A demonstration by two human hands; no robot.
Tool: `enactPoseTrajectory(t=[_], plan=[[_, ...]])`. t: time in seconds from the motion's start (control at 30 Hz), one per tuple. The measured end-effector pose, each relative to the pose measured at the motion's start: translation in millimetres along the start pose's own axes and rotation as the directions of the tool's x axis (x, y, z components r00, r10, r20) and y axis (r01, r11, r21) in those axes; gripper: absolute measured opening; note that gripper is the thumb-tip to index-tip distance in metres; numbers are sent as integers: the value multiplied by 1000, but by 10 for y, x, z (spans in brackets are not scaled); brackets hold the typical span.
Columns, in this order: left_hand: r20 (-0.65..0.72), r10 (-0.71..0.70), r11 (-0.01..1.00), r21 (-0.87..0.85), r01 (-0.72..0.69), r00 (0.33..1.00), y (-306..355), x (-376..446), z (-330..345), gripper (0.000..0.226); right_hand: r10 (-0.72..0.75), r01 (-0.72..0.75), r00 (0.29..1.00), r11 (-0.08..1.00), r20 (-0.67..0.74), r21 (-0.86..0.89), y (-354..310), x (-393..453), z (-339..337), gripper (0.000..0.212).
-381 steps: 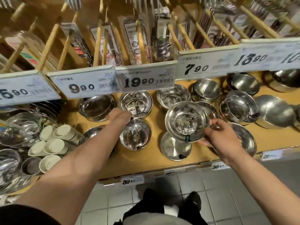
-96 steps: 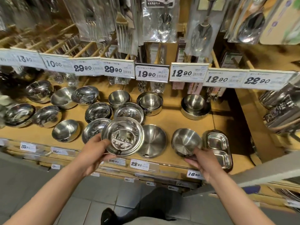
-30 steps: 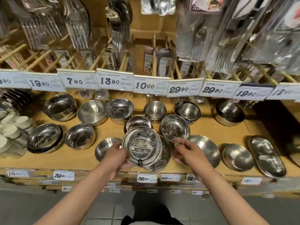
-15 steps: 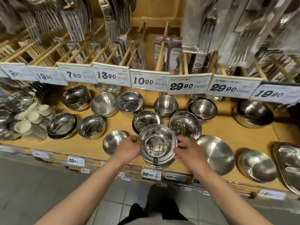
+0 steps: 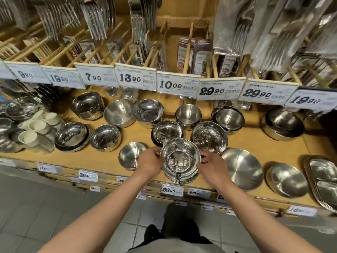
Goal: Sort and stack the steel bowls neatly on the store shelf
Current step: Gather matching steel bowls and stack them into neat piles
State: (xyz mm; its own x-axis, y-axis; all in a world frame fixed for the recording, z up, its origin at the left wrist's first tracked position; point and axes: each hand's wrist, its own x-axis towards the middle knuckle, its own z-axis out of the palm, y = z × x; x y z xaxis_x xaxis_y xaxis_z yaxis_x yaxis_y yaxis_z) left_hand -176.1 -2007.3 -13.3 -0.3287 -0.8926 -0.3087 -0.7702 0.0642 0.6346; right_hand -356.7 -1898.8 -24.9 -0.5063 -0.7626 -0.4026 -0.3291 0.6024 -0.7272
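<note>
Both hands, left (image 5: 150, 164) and right (image 5: 213, 168), grip the top bowl (image 5: 180, 157) seated on the stack (image 5: 179, 177) at shelf (image 5: 102, 161) front; many bowls behind the stack remain unsorted.

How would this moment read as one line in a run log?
stage: stacking | left hand: grips top bowl rim | right hand: grips opposite rim | bowl: on stack at shelf front

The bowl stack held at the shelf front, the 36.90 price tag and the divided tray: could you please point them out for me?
bowl stack (image 5: 180, 159), head view, inside of the top bowl.
36.90 price tag (image 5: 172, 190), head view, printed face.
divided tray (image 5: 321, 170), head view, upper compartment.
</note>
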Motion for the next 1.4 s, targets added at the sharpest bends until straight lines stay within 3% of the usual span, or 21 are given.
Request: enactPoseTrajectory(t=[0.3, 0.6, 0.83, 1.03, 1.23, 1.4], plan=[[25, -25, 1000, -2, 26, 999, -48, 99, 74, 39, -72, 59, 995, 983, -70, -174, -83, -31, -13, 22], [9, 44, 999, -19, -44, 999, -100, 115, 81, 33, -34, 12, 995, 978, -99, -208, -102, -59, 13, 46], [37, 50, 997, -54, -48, 998, -149, 129, 54, 36, -18, -9, 986, 987, -167, -158, -114, -161, 15, 26], [-77, -73, 955, -294, 47, 994, -299, 513, -477, 4, -40, 18, 956, 997, -292, -75, -306, -209, -56, 30], [-60, -270, 856, -471, 211, 961, -340, 1453, -723, 24, -38, 74, 938, 993, -343, 92, -459, -213, -1, 25], [44, -336, 877, -349, 330, 941, -442, 1858, -578, 40, 26, 49, 919, 983, -393, 179, -340, -178, 90, 20]])
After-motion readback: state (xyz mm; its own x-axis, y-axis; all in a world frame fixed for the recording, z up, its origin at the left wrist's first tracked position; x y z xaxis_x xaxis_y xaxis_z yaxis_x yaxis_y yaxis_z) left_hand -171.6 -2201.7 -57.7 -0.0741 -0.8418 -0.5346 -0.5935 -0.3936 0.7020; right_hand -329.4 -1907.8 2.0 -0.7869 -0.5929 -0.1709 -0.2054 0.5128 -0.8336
